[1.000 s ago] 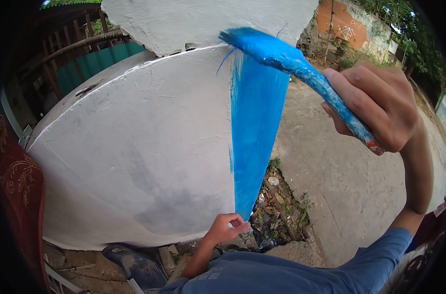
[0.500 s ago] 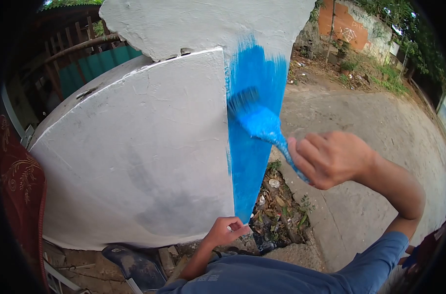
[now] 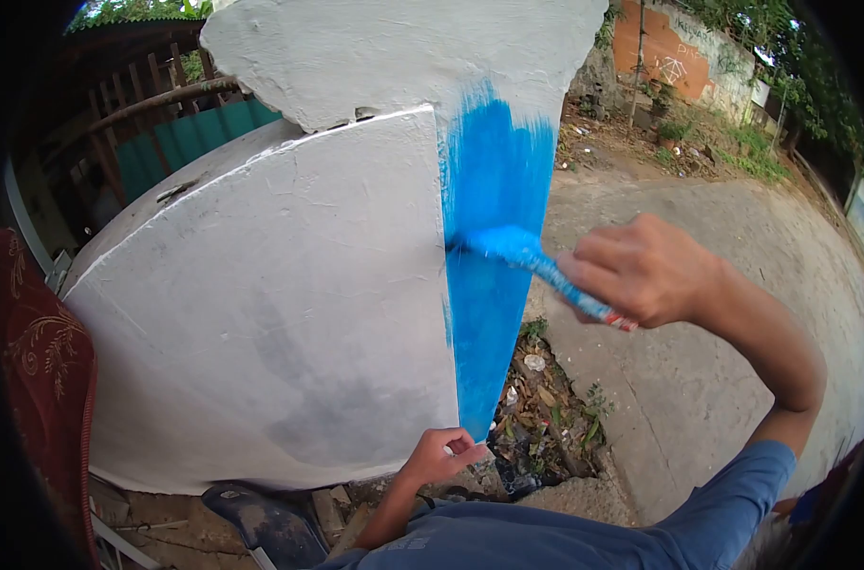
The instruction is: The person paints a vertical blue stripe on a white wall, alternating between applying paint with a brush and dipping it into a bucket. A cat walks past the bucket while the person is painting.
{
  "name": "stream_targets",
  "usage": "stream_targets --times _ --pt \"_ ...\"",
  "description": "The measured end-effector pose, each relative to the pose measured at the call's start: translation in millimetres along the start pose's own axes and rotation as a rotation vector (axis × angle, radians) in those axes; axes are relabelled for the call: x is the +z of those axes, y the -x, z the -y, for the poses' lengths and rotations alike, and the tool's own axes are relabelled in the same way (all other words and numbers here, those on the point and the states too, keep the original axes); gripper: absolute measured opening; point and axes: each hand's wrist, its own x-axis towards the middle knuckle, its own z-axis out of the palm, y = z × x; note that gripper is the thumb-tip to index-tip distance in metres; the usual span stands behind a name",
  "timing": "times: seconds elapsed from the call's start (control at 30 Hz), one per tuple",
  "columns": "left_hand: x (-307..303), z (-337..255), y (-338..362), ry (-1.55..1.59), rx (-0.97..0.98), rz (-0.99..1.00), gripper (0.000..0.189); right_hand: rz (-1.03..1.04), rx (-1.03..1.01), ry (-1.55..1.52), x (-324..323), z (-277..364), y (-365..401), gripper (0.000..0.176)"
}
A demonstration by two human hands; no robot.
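Observation:
My right hand (image 3: pixel 641 271) is closed round the handle of a paintbrush (image 3: pixel 512 245), its head and handle coated in blue paint. The bristles press on the blue painted strip (image 3: pixel 493 332) of the wall, close to the corner where it meets the grey-white wall face (image 3: pixel 261 285). My left hand (image 3: pixel 443 456) is low by the bottom of the strip, its fingers curled together. A small whitish bit shows between them, too small to name. Above the strip's ragged upper edge the pillar (image 3: pixel 394 57) is still whitish grey.
A concrete path (image 3: pixel 698 380) lies to the right, with a patch of leaves and litter (image 3: pixel 546 399) at the wall's foot. A dark red patterned cloth (image 3: pixel 47 370) hangs at the left. Below the wall is a dark, dirty seat-like object (image 3: pixel 261 518).
The brush has swung downward along the blue strip, and its head is turned more edge-on. My right hand has tilted with it. My left hand has hardly moved.

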Motion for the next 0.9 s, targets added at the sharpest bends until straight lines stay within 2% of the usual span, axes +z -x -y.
stream_targets --times 0.03,0.1,0.33,0.43,0.53,0.7,0.77,0.9 --pt "-0.3 0.5 1.2 0.004 0.001 -0.008 0.018 0.000 -0.006 -0.001 -5.3 -3.6 -2.0 0.021" --pt "-1.5 1.0 2.1 0.003 -0.010 -0.011 0.019 -0.174 -0.015 0.072 -15.8 -10.0 -5.8 0.022" --pt "-1.7 -1.2 -3.9 -0.036 -0.003 0.025 0.018 -0.381 -0.101 0.335 -48.4 -21.7 -16.7 0.027" --pt "1.1 1.7 -5.5 -0.034 -0.005 0.033 0.017 -0.357 -0.173 0.484 -61.4 -20.1 -12.7 0.036" --pt "2.0 2.5 -5.1 -0.043 -0.010 0.034 0.017 -0.304 -0.150 0.566 -60.8 -18.2 -4.5 0.034" --pt "0.2 7.0 -2.9 -0.023 -0.024 0.041 0.017 -0.179 -0.138 0.513 -17.4 0.6 5.2 0.038" --pt "1.0 7.0 -2.8 -0.028 -0.036 0.048 0.017 -0.080 -0.139 0.477 -5.9 10.8 2.6 0.033" --pt "1.8 5.6 -3.1 -0.041 -0.052 0.044 0.017 -0.049 -0.146 0.367 12.1 23.5 4.0 0.035"
